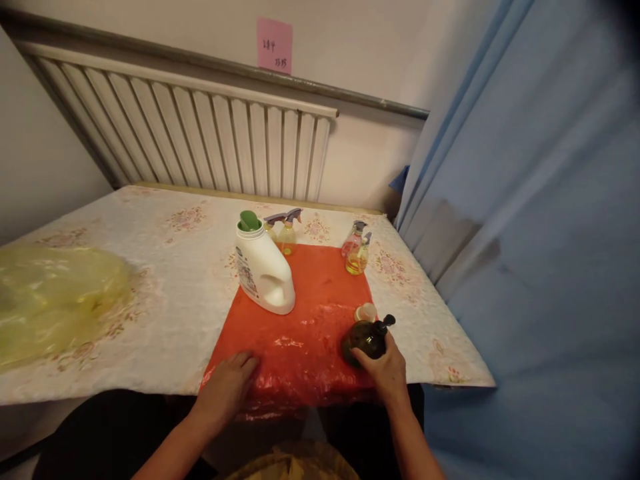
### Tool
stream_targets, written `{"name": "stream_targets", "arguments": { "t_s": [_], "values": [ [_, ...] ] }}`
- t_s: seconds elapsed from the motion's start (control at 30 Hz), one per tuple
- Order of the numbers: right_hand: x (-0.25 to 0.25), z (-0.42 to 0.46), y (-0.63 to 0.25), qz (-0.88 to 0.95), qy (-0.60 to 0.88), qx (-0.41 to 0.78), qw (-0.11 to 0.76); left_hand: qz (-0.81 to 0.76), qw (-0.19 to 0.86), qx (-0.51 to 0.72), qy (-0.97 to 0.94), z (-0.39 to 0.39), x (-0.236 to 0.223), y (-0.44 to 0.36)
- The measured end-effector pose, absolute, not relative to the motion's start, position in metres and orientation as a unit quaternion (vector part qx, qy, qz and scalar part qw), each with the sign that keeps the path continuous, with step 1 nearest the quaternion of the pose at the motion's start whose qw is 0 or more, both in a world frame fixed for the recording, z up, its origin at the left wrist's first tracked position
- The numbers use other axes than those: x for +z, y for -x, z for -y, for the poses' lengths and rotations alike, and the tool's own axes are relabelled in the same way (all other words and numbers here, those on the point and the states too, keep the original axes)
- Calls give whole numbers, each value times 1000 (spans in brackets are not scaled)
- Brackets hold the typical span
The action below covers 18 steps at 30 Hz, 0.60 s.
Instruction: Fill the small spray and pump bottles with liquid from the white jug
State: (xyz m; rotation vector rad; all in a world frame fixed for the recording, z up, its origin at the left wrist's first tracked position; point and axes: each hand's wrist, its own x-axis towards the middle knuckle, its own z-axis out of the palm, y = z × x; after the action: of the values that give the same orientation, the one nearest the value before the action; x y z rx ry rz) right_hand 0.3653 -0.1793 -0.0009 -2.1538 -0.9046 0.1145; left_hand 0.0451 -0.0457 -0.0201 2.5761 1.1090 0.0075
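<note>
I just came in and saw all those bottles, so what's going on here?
A person sits at a table. Their right hand holds a dark pump bottle near the front of a red plastic sheet, and their left hand rests on the sheet's front part. A big white jug stands on the sheet with a green spout at its neck. Two spray bottles are behind the jug, and two more are farther right.
</note>
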Motion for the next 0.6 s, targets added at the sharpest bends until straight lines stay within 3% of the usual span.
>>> {"name": "stream_targets", "arguments": {
  "t_s": [0.27, 0.6],
  "values": [
    [21, 132, -354, 417, 799, 46, 430, -416, 173, 47, -892, 39, -29, -36],
    [35, -13, -374, 406, 791, 59, 453, -430, 185, 96, -878, 28, -76, -23]
  ]
}}
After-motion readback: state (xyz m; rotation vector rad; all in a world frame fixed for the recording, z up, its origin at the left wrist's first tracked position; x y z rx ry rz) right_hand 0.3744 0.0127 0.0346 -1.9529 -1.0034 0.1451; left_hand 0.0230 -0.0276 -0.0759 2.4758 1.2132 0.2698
